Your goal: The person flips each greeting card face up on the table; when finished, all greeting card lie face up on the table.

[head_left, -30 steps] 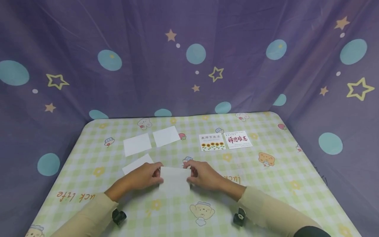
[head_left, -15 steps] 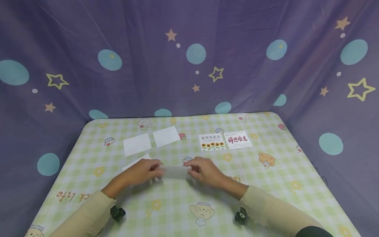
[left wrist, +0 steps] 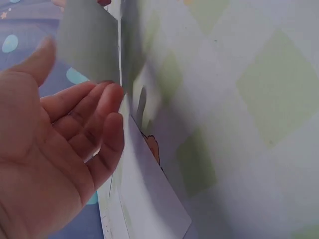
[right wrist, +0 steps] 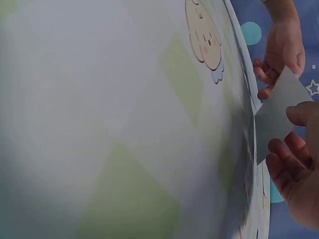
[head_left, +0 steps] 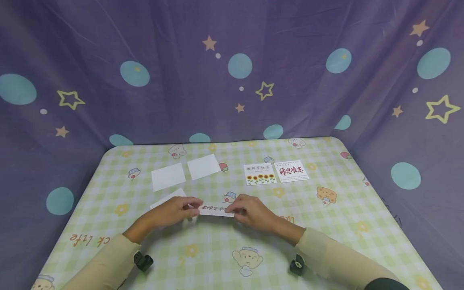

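Between my hands, a white card [head_left: 216, 211] is tilted low over the table, with dark writing on its upward face. My left hand [head_left: 175, 212] pinches its left end between thumb and fingers; the left wrist view shows the card [left wrist: 89, 42] by those fingertips. On the other end, my right hand [head_left: 251, 212] grips with the thumb on one face, and its fingers [right wrist: 281, 149] show near the lower edge in the right wrist view. Just behind my left hand lies a blank white card [head_left: 169, 197], partly hidden by that hand.
Two more blank cards lie at the back left, one outer [head_left: 168, 177] and one inner [head_left: 204, 166]. At back right are a sunflower card [head_left: 260, 174] and a red-lettered card [head_left: 291, 171]. A checked cloth [head_left: 217, 262] covers the table; a purple curtain [head_left: 181, 80] hangs behind.
The card between my hands has been turned over: its blank face was up and flat to view, then it tipped edge-on, and now the written face shows. The other cards have stayed put.
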A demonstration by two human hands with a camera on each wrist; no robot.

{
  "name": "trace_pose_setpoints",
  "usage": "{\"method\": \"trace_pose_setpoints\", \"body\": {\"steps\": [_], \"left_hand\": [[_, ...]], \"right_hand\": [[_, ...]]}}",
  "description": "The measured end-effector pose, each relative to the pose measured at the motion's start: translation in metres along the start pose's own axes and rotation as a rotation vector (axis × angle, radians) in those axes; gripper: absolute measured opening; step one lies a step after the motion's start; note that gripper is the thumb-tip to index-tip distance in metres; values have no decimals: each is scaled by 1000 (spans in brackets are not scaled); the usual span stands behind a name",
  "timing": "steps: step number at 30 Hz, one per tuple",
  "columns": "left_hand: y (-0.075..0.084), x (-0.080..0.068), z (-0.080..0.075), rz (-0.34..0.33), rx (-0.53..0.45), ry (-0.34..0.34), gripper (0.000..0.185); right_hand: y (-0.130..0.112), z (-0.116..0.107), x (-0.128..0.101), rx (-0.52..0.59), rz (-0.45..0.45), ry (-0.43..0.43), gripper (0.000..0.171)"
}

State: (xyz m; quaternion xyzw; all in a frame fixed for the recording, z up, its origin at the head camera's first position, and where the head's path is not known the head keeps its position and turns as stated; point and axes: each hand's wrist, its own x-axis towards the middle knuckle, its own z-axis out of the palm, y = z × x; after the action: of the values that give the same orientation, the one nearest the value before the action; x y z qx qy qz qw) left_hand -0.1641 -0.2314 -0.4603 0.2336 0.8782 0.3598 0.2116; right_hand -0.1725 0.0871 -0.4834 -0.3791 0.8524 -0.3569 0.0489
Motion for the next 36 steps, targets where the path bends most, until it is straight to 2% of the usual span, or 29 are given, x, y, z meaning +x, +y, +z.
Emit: {"method": "trace_pose_setpoints", "body": {"steps": [6,13,16,23,27,33,36], "left_hand": [[-1,3,6,52,73,-26,57],[2,5,12,60,89,-33,63],[3,7,14,52,91,-30,70],[6,12,18,-19,95,-28,86],[5,14,20,-31,118,-20,91],[4,16,23,-19,174,5,96],[5,16,23,-12,169,11,98]], "right_hand": [[1,4,-3,-40,57,-76,25],[6,9,-4,-146,35,-131,29],[7,9,-4,-168,27,-154,35],[8,7,-2,-188,24,-206,51],[8,6,-1,-184,28,-223,60],[7,7,0,-190,101,-201,88],[7,8,0,-231,155,-172,89]]}}
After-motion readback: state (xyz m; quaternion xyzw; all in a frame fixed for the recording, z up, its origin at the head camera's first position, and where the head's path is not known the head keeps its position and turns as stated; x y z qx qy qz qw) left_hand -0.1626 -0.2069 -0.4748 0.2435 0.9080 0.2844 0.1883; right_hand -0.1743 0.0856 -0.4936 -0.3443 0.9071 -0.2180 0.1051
